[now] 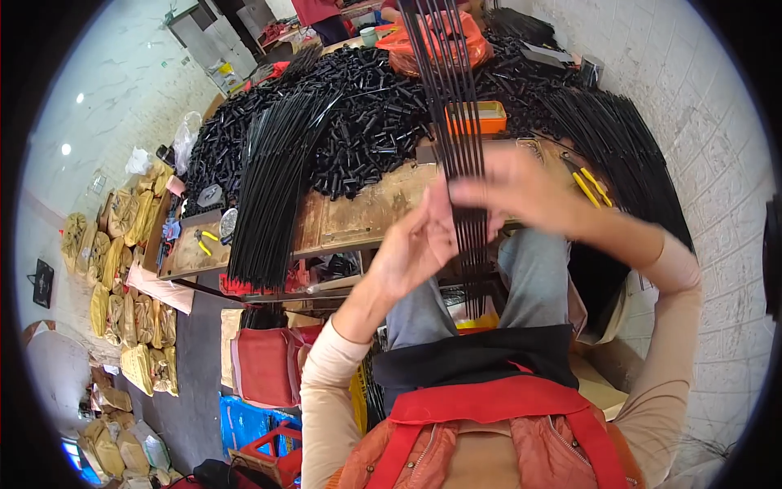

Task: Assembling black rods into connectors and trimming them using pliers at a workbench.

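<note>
My table (366, 213) is the largest item in view: a worn wooden top running across the frame ahead of my knees. Its far half is covered by a heap of short black tubes (366, 122). A thick sheaf of long black rods (273, 191) lies slanted across its left part, overhanging the near edge; a second mass of similar rods (619, 155) fans down along the right side by the white brick wall. An orange tray (482, 116) sits amid the tubes, and yellow-handled pliers (204, 240) lie at the table's left end.

The item in hand is a small bundle of thin black rods (452, 98). Its long axis runs nearly straight away from me, from my lap up past the top of the frame, between both hands.

My left hand (415, 248) is closed around the bundle from the left, fingers wrapped on it, lower down and nearer my body. My right hand (521, 189) is blurred; it lies across the bundle slightly higher, and appears to pinch the rods, though I cannot confirm the grip.
</note>
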Demonstrator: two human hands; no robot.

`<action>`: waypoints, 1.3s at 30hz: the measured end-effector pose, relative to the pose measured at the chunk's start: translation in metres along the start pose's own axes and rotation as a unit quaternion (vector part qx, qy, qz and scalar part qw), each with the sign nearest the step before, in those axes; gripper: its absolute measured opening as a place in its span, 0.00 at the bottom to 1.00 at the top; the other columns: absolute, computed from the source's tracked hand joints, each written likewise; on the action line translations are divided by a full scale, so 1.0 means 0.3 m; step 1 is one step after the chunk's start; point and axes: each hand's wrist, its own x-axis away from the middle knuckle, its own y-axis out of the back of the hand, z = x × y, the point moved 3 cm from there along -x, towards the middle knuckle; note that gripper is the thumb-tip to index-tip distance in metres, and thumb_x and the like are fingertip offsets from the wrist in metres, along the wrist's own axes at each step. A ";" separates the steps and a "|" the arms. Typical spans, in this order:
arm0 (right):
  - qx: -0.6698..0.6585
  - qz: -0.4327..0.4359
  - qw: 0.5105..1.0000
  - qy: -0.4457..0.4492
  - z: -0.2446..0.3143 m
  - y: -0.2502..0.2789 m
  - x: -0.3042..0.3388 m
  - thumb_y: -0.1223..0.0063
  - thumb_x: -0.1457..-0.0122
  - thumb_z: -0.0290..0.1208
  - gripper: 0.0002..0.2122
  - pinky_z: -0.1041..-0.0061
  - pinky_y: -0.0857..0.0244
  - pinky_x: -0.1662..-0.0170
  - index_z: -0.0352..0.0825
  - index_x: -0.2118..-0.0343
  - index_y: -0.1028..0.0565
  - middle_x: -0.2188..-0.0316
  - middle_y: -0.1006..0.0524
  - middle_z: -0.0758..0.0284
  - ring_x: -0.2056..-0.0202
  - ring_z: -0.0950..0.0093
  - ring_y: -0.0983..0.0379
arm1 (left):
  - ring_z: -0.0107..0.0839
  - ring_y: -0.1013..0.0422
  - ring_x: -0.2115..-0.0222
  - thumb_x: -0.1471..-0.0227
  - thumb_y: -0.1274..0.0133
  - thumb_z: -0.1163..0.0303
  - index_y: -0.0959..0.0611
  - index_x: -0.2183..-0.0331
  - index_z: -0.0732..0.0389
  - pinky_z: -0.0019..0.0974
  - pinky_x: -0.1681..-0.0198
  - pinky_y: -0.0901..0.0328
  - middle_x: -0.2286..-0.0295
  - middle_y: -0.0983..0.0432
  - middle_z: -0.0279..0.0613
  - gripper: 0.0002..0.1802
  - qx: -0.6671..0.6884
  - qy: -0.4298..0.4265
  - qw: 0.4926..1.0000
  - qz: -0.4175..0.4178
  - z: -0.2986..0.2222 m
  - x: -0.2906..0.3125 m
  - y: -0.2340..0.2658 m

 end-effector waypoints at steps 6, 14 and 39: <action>0.094 0.020 0.995 -0.001 -0.418 -0.141 0.166 0.46 0.42 0.30 0.08 0.77 0.32 0.56 0.33 0.62 0.21 0.67 0.19 0.65 0.63 0.73 0.21 | 0.43 0.31 0.49 0.36 0.71 0.48 0.33 0.45 0.67 0.45 0.45 0.35 0.48 0.31 0.52 0.33 0.027 0.108 0.989 -0.095 0.070 -0.174 0.193; 0.082 -0.063 0.995 -0.010 -0.517 0.076 -0.141 0.48 0.41 0.31 0.09 0.78 0.33 0.59 0.34 0.61 0.21 0.69 0.19 0.67 0.66 0.79 0.24 | 0.31 0.27 0.60 0.42 0.49 0.65 0.23 0.57 0.63 0.34 0.50 0.34 0.57 0.25 0.41 0.14 -0.220 -0.106 0.949 -0.198 -0.079 -0.370 0.613; 0.498 -0.123 0.839 0.181 -0.602 0.473 -0.153 0.48 0.45 0.31 0.07 0.65 0.32 0.63 0.32 0.68 0.26 0.73 0.25 0.60 0.68 0.60 0.27 | 0.38 0.26 0.56 0.49 0.50 0.90 0.23 0.55 0.71 0.40 0.50 0.30 0.58 0.23 0.53 0.17 -0.416 -0.155 0.889 -0.114 -0.051 -0.144 -0.010</action>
